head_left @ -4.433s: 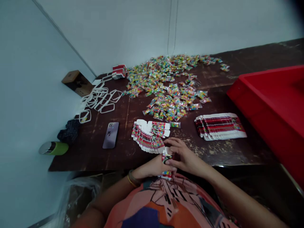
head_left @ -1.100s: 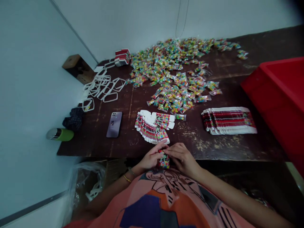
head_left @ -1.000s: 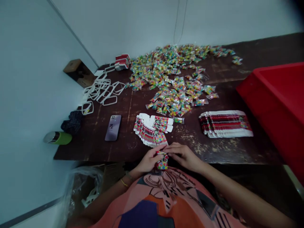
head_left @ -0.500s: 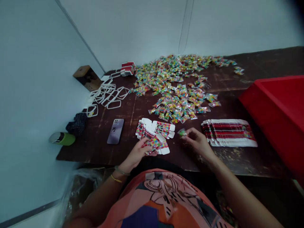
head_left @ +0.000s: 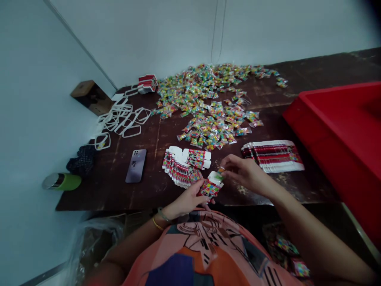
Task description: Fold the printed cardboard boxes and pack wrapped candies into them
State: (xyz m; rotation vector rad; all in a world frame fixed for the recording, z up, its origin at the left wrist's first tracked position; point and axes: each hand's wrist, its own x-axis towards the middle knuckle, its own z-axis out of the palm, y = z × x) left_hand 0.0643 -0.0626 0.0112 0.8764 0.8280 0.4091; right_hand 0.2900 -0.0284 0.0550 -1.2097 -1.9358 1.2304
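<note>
My left hand (head_left: 192, 200) is closed around a small printed candy box (head_left: 210, 188) near the table's front edge. The box is opened out, its white top flap facing my right hand. In my right hand (head_left: 239, 171) a small clear candy packet (head_left: 220, 171) is pinched at the mouth of the box; the fingertips hide part of it. Just beyond my left hand lies a fanned stack of flat printed boxes (head_left: 180, 169). A large heap of candy packets (head_left: 208, 111) spreads across the middle and back of the table.
A row of folded cartons (head_left: 275, 156) lies right of my right hand, before a big red bin (head_left: 324, 131). Leftward are a phone (head_left: 136, 166), white loops (head_left: 119, 119), a wooden box (head_left: 92, 96), a dark cloth (head_left: 81, 160) and a green bottle (head_left: 67, 182).
My left hand has lifted a box away from the fanned stack, and it now stands opened. My right hand has brought the candy packet to the box's mouth. The view has shifted rightward.
</note>
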